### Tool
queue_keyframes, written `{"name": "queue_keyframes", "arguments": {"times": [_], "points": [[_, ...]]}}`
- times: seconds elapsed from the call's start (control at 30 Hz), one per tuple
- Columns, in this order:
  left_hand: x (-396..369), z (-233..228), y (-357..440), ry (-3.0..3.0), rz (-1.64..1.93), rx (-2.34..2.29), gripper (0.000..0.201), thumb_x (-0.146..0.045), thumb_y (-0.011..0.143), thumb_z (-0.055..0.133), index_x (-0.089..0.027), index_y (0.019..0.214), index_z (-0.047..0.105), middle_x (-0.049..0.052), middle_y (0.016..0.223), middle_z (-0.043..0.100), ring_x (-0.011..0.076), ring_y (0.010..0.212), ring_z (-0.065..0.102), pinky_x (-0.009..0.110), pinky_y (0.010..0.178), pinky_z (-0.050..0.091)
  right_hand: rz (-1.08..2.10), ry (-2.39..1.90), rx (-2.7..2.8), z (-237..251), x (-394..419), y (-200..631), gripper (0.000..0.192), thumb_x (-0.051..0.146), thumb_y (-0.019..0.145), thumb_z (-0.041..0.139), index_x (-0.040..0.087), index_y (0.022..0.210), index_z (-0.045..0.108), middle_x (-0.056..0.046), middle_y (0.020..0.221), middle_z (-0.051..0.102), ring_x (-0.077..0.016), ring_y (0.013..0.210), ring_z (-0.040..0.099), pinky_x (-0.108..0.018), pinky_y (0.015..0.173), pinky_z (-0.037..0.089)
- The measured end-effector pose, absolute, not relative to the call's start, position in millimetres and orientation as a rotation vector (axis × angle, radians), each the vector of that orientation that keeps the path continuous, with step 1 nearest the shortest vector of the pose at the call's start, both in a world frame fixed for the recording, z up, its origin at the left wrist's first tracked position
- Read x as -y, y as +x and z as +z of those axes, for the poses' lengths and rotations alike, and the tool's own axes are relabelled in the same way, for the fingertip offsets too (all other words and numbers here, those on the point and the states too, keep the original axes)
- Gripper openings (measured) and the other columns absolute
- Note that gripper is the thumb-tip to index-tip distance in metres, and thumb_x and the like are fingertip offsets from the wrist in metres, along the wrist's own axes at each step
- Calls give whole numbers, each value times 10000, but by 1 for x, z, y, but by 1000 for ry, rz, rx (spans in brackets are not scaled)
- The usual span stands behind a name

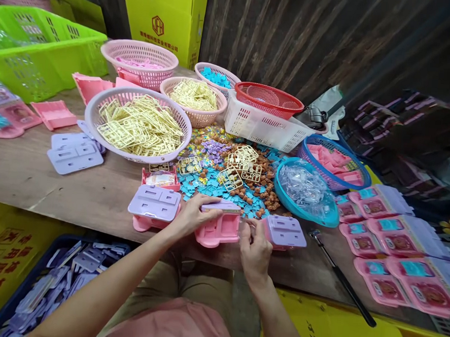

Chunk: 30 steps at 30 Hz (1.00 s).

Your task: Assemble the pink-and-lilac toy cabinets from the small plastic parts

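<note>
At the table's front edge stands a pink plastic toy case (217, 231) with a lilac lid (221, 206) tilted on top. My left hand (196, 215) grips it from the left, its fingers over the lid. Just right of the case, my right hand (256, 249) is curled with fingertips together; what they hold, if anything, is too small to make out. A lilac-topped pink case (154, 205) stands to the left, and another lilac-topped case (285, 232) is partly behind my right hand. Behind the hands lies a pile of small blue pieces (201, 185).
Baskets of cream frames (139, 125) and a turquoise basket of clear parts (305, 191) stand farther back. A black-handled hammer (342, 277) lies at right, beside rows of pink cases (403, 238). Lilac panels fill a dark crate (65, 281) below left.
</note>
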<state>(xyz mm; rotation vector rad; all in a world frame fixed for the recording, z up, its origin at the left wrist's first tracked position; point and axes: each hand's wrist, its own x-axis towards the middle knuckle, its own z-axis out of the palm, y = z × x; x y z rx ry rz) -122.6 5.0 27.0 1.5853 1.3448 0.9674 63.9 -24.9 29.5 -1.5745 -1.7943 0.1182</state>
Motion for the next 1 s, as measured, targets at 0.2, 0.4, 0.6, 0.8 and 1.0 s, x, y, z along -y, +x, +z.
{"name": "queue_keyframes", "arguments": {"times": [0.2,0.4,0.6,0.8,1.0], "points": [[-8,25,-124,1575,1000,-1275,414,-439,783,584,-194,1114,630,66,1102,628,223,1038,532,357,943,386,-20,-1534,1897,28,21,65,278,316,920,344,154,919,570,-89,772,716,-193,623,676,-253,519,445],[-10,24,-124,1549,962,-1262,446,-426,769,605,-179,1139,619,79,1088,619,220,1021,542,355,930,403,-319,-1635,1977,23,20,57,320,286,937,296,138,852,566,-92,646,684,-187,489,629,-258,414,346],[-8,26,-125,1523,937,-1287,466,-411,768,608,-156,1157,607,91,1074,612,223,1012,550,351,916,416,-306,-1830,2079,25,20,44,383,234,935,214,132,890,580,-104,541,609,-202,514,594,-271,449,344],[-4,26,-126,1445,978,-1288,469,-420,776,590,-144,1156,598,92,1105,619,219,1014,566,338,909,428,67,-1653,2107,34,26,47,457,451,919,271,134,1084,555,-157,867,647,-261,793,596,-374,676,455],[-6,32,-121,1537,908,-1385,495,-477,672,684,-177,1060,619,76,1054,638,242,1010,570,348,877,438,944,-1443,1784,24,30,59,562,521,867,404,201,1329,371,-103,1337,470,-230,1239,415,-406,996,359]]}}
